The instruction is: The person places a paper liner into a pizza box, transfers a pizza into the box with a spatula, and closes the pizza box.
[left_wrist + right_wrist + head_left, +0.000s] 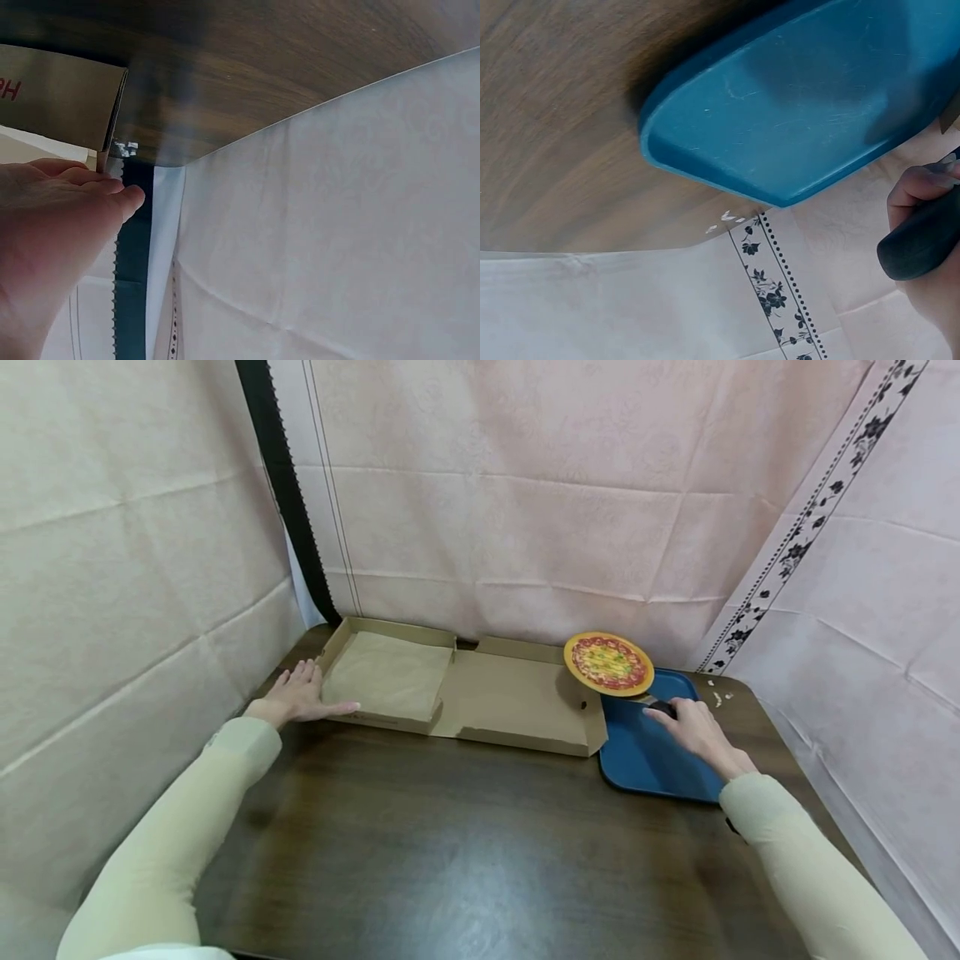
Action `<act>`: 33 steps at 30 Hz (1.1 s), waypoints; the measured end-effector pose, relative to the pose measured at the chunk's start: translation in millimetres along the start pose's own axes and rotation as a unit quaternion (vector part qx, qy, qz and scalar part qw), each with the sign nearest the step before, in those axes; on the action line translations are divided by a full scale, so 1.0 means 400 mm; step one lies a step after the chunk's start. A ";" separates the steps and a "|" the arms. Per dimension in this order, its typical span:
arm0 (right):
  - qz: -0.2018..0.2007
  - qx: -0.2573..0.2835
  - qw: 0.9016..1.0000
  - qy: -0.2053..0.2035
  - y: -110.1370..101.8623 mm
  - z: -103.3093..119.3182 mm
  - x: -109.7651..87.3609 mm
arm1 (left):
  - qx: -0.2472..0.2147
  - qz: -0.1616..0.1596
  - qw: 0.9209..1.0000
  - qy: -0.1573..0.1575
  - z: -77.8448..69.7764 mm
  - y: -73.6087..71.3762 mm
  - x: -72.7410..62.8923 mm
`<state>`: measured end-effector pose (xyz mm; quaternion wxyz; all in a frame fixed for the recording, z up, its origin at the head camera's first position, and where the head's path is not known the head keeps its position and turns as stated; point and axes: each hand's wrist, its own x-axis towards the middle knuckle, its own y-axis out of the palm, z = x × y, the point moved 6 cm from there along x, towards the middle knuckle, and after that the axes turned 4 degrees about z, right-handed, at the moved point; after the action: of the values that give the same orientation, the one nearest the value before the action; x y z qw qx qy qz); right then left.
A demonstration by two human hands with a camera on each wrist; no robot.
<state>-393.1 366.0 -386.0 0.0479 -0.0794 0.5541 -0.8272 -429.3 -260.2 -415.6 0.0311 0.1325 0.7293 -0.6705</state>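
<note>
In the head view, my right hand [701, 735] grips the black handle [663, 707] of a spatula whose metal part runs under a round toy-like pizza [609, 663]. The pizza is held above the blue tray [652, 760] and the right end of the box lid. Its blade is mostly hidden beneath the pizza. The right wrist view shows fingers curled round the handle [919, 240]. My left hand [300, 691] rests with fingers spread at the left front corner of an opened cardboard pizza box [386, 720], touching its wall. A sheet of paper [390, 672] lines the box.
The box lid [517, 697] lies unfolded flat to the right, its end beside the tray. Small white scraps [718, 697] lie on the brown table [450, 827] right of the tray. Pale cloth curtains [525, 510] hang behind and at both sides.
</note>
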 end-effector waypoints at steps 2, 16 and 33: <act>-0.001 0.001 1.000 -0.002 0.001 0.005 0.004 | 0.001 0.000 1.000 -0.001 -0.005 -0.001 -0.003; 0.013 0.003 1.000 -0.006 0.023 0.042 0.032 | -0.013 0.000 1.000 0.000 -0.018 0.000 -0.002; 0.029 0.014 0.999 -0.030 0.053 0.118 0.082 | -0.012 0.012 1.000 -0.008 -0.029 0.000 -0.015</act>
<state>-416.8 309.5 -385.2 0.0899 -0.0874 0.5426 -0.8306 -421.9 -249.7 -413.2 0.0471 0.1353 0.7355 -0.6622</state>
